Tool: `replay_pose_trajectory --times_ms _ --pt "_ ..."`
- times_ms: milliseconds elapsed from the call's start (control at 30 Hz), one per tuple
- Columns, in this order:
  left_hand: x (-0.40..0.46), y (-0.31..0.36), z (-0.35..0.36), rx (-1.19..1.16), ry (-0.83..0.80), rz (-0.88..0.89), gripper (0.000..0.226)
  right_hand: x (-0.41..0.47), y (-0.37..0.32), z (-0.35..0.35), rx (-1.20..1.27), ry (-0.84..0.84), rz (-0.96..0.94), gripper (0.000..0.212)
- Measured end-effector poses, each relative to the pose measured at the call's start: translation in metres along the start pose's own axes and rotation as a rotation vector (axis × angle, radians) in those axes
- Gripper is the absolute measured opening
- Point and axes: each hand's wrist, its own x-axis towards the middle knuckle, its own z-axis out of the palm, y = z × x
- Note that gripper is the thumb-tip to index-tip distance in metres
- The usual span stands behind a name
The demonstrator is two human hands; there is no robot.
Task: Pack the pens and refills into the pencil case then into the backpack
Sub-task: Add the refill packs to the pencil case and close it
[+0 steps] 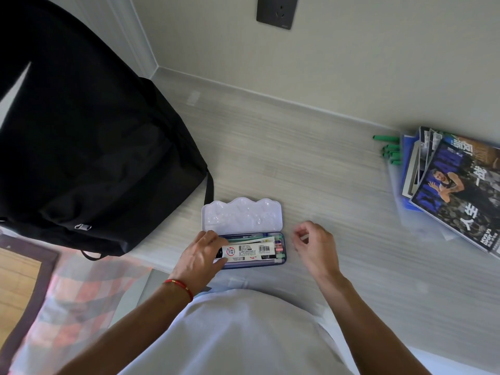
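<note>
An open pencil case (283, 259) lies on the pale desk in front of me, its white lid (241, 215) folded back away from me. Inside lie several pens (279, 246) with coloured caps and, on top, a white refill packet (250, 252) with a barcode. My left hand (201, 259) rests on the left end of the packet and case, fingers pressing down. My right hand (315, 246) hovers just right of the case, fingers loosely curled, holding nothing. A large black backpack (89, 147) stands on the desk at the left.
A stack of magazines (457, 182) over clear plastic folders lies at the right, with several green caps or pens (391, 151) beside it. A wall with a dark socket (276, 12) runs behind the desk. A checked cloth (67, 299) is at lower left.
</note>
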Motion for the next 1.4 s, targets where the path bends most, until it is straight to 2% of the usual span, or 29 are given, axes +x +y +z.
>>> replay_pose_trajectory --times_ms 100,167,267,400,500,567,667,767,900,967,1033,1233,1400 --pt "0.002 -0.001 0.0 0.016 -0.017 0.006 0.033 0.008 -0.015 0.002 0.008 -0.021 -0.129 0.01" --pt "0.001 -0.003 -0.001 0.011 -0.024 0.014 0.036 0.012 -0.021 0.006 -0.074 -0.104 -0.187 0.014" --pt "-0.001 -0.006 -0.001 -0.003 -0.022 0.009 0.036 0.014 -0.024 0.013 -0.206 -0.201 -0.231 0.019" --pt "-0.003 -0.009 0.0 -0.029 -0.022 -0.007 0.038 0.015 -0.02 0.018 -0.197 -0.226 -0.275 0.02" --pt "-0.003 -0.011 0.001 -0.041 0.02 -0.025 0.039 0.016 -0.013 0.015 -0.131 -0.187 -0.236 0.019" --pt "-0.003 -0.011 0.001 -0.052 0.114 -0.062 0.033 0.016 -0.008 0.011 -0.085 -0.145 -0.195 0.019" --pt "0.0 -0.014 0.0 -0.126 0.233 -0.226 0.033 0.022 -0.003 0.007 -0.018 -0.101 -0.091 0.022" --pt "0.006 -0.012 -0.005 -0.315 0.177 -0.493 0.037 0.024 -0.006 0.007 0.008 -0.158 -0.042 0.028" --pt "0.019 -0.005 -0.01 -0.528 0.061 -0.696 0.025 0.017 -0.016 0.012 0.053 -0.139 -0.167 0.017" --pt "0.023 -0.004 -0.012 -0.584 0.042 -0.732 0.028 0.013 -0.015 0.015 -0.015 -0.194 -0.224 0.008" --pt "0.024 -0.003 -0.013 -0.597 0.033 -0.736 0.029 0.01 -0.011 0.017 -0.08 -0.227 -0.253 0.008" --pt "0.031 -0.003 -0.012 -0.588 0.033 -0.723 0.038 0.008 -0.004 0.015 -0.063 -0.158 -0.201 0.004" --pt "0.035 -0.003 -0.011 -0.645 -0.004 -0.759 0.041 0.004 -0.002 0.006 0.068 -0.143 -0.08 0.027"
